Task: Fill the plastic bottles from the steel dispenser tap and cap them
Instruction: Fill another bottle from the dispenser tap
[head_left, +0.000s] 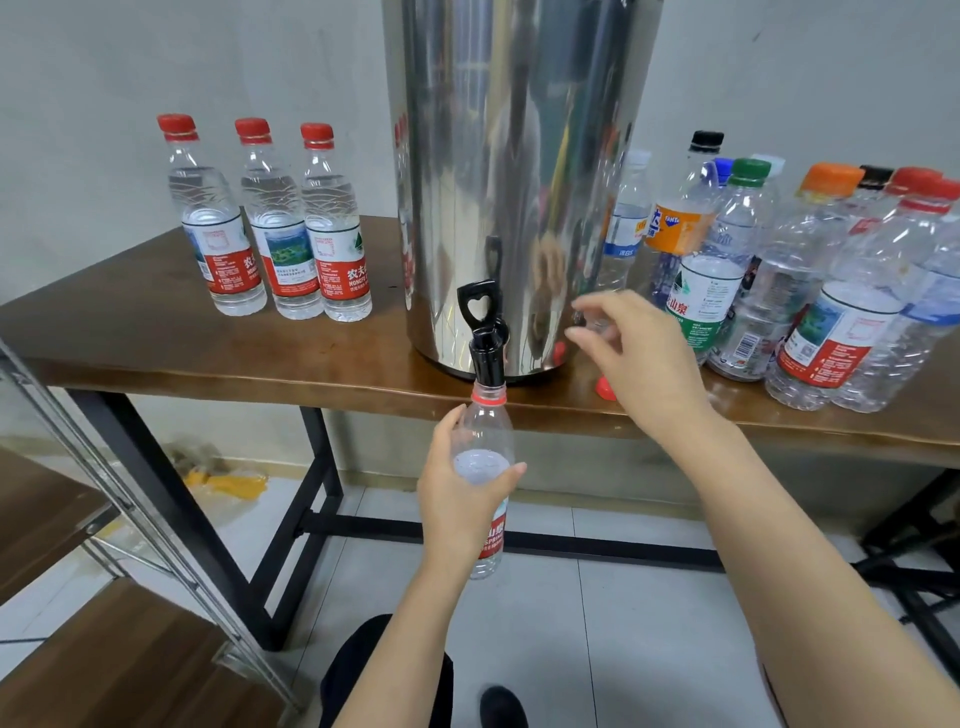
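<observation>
Centre: left hand (457, 499) grips uncapped bottle (488, 431), mouth at black tap (485, 343) of steel dispenser (509, 182). Right hand (639, 358), fingers loose, hovers above red cap (605, 387) on worktop (208, 353). Three capped bottles (278, 223) upper left.

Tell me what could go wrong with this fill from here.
1. Water stands high in the bottle that the left hand holds under the tap; it may overflow onto the floor.
2. The right hand hovers beside the red cap near the edge of the table and might knock it off.
</observation>
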